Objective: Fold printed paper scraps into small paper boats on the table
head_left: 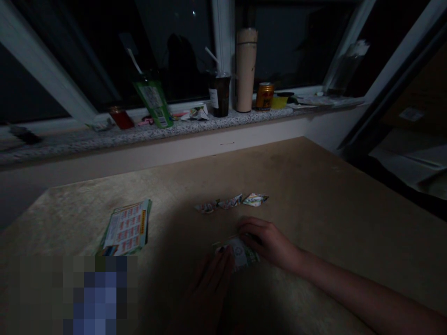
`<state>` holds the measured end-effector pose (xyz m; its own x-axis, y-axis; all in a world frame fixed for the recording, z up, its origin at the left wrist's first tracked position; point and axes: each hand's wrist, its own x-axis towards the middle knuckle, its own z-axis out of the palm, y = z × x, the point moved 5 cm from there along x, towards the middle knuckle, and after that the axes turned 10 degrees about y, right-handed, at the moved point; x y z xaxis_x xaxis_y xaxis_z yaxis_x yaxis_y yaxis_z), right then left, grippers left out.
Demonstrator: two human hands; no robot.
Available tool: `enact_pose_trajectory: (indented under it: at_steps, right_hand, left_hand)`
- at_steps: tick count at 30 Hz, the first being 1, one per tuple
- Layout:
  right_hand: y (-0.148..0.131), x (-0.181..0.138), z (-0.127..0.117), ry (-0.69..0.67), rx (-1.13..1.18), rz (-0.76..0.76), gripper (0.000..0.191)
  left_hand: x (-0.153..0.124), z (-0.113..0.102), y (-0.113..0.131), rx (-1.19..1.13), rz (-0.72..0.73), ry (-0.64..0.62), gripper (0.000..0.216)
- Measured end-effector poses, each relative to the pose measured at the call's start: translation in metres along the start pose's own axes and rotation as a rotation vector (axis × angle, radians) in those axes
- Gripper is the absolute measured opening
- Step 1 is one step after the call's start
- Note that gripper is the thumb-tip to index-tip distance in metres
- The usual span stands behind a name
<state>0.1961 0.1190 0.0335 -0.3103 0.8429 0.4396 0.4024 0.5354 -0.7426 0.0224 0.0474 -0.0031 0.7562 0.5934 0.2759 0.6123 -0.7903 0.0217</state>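
Observation:
A small printed paper point(241, 253) lies on the tan table point(314, 195) close to me. My right hand point(268, 239) rests curled on its right edge, fingers pressed onto it. My left hand point(213, 281) lies in shadow with its fingers stretched forward, fingertips on the paper's left edge. Just beyond the hands, three small folded paper pieces point(232, 202) sit in a row. A stack of printed leaflets point(127, 228) lies to the left.
On the speckled windowsill point(146, 132) stand a green carton with a straw point(153, 100), a dark cup with a straw point(219, 95), a tall beige flask point(246, 70), a gold can point(264, 96) and a red jar point(120, 117). The room is dim.

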Motion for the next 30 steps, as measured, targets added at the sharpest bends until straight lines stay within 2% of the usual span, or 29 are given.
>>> enact_pose_trajectory:
  at_steps: [4, 12, 20, 30]
  right_hand:
    - [0.0013, 0.0032, -0.0024, 0.014, 0.05, 0.034, 0.013]
    - [0.0083, 0.0069, -0.0035, 0.003, 0.101, 0.091, 0.013]
    - [0.0043, 0.0065, -0.0012, -0.01, 0.071, 0.045, 0.014]
    - [0.0072, 0.0054, 0.0028, -0.04, 0.011, 0.006, 0.02]
  left_hand:
    - [0.0034, -0.0047, -0.0001, -0.032, -0.026, -0.05, 0.102]
    - [0.0054, -0.0083, -0.0008, -0.046, -0.033, -0.049, 0.098]
    - [0.0052, -0.0105, -0.001, -0.041, -0.047, -0.069, 0.09]
    - [0.0031, -0.0105, -0.0012, -0.049, -0.096, -0.025, 0.09]
